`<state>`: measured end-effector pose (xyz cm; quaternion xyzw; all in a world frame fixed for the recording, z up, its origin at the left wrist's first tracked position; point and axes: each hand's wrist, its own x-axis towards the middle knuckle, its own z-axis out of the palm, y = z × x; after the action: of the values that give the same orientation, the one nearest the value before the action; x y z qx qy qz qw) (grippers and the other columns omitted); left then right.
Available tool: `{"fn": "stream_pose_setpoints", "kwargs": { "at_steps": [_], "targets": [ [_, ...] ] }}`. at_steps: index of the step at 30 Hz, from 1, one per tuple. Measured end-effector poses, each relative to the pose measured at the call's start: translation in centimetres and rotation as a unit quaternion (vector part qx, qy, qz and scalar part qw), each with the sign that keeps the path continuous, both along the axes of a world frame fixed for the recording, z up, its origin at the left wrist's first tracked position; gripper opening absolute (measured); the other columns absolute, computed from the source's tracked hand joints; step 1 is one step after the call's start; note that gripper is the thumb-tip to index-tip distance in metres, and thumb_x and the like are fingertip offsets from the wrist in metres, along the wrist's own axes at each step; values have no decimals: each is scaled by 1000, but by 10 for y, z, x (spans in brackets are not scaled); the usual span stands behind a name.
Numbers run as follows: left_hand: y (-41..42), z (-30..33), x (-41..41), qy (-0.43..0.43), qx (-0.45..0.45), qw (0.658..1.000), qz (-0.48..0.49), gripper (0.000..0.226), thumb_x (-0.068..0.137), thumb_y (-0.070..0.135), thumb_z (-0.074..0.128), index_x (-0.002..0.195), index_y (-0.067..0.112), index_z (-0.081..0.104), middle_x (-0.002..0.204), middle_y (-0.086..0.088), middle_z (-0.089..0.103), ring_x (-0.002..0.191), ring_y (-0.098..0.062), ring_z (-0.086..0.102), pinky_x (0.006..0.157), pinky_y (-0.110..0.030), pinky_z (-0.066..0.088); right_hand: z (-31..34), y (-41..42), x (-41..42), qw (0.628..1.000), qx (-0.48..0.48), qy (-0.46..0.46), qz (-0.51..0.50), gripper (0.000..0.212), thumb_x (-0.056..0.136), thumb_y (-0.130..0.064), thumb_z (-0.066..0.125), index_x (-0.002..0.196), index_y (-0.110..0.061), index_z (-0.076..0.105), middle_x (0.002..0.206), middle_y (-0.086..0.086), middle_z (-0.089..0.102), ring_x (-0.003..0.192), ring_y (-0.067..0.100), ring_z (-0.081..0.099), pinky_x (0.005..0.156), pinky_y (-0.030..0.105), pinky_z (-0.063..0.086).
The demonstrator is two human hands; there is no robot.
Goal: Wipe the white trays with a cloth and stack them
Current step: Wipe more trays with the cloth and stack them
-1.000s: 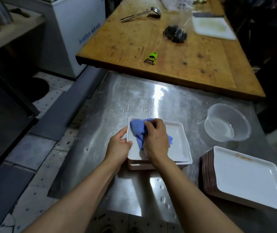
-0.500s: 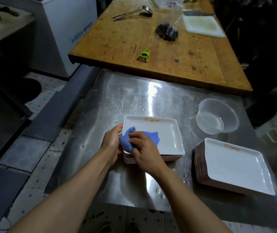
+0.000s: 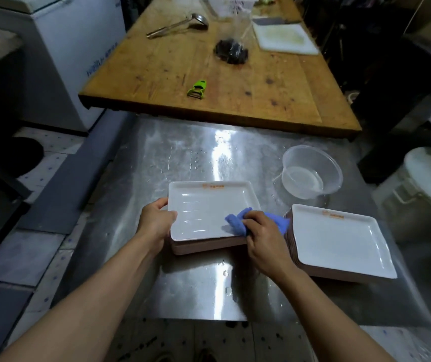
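A white square tray tops a short stack on the steel table. My left hand grips its left rim, thumb on the inside. My right hand holds a blue cloth bunched against the tray's near right corner. To the right stands a taller stack of white trays with pinkish undersides, just beside my right hand.
A clear plastic bowl with a little water sits behind the right stack. Beyond lies a wooden table with a green peeler, a ladle, a dark bag and a white cutting board. A white bucket stands at right.
My right hand has swept the cloth from the tray's left side across to its near right corner. My left hand stays on the left rim.
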<state>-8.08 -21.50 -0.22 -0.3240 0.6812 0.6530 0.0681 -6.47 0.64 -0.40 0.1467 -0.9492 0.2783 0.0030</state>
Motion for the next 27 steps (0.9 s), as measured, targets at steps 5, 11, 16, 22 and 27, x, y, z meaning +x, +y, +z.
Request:
{"fn": "stream_pose_setpoints", "kwargs": {
  "at_steps": [5,11,16,22,27],
  "targets": [
    [0,-3,-2,-9,-37,999,-4,57,80,-14,44,125,18,60,89,-2,67,65,-14,63,47,-19,46,-10,11,-33,999,30,-17,26,28,77,6,57,102,1,69,115,12,59,107,27,55,89,30,42],
    [-2,-8,-3,-7,-41,999,-1,58,77,-17,44,119,18,63,77,9,67,66,-12,65,50,-20,49,-19,-9,-76,998,26,9,-56,34,97,-17,40,128,-14,53,136,4,43,124,15,36,95,16,27],
    [0,-11,-4,7,-42,999,19,56,76,-16,41,113,19,66,79,7,68,61,-11,63,41,-17,44,-17,-6,-70,994,96,43,0,34,88,-5,54,121,2,58,134,15,46,123,30,40,101,31,33],
    [3,-12,0,4,-25,999,31,55,80,-14,44,120,17,62,86,3,67,65,-10,63,41,-16,45,-15,-33,-37,999,2,-35,0,39,88,1,45,125,-6,54,138,6,40,124,21,38,97,24,30],
    [2,-10,2,17,0,999,28,54,77,-16,45,112,20,64,82,-2,68,66,-20,65,55,-27,51,-14,-85,-14,988,-74,-57,125,53,78,-8,48,130,2,50,143,16,37,134,27,33,109,29,26]
  ]
}}
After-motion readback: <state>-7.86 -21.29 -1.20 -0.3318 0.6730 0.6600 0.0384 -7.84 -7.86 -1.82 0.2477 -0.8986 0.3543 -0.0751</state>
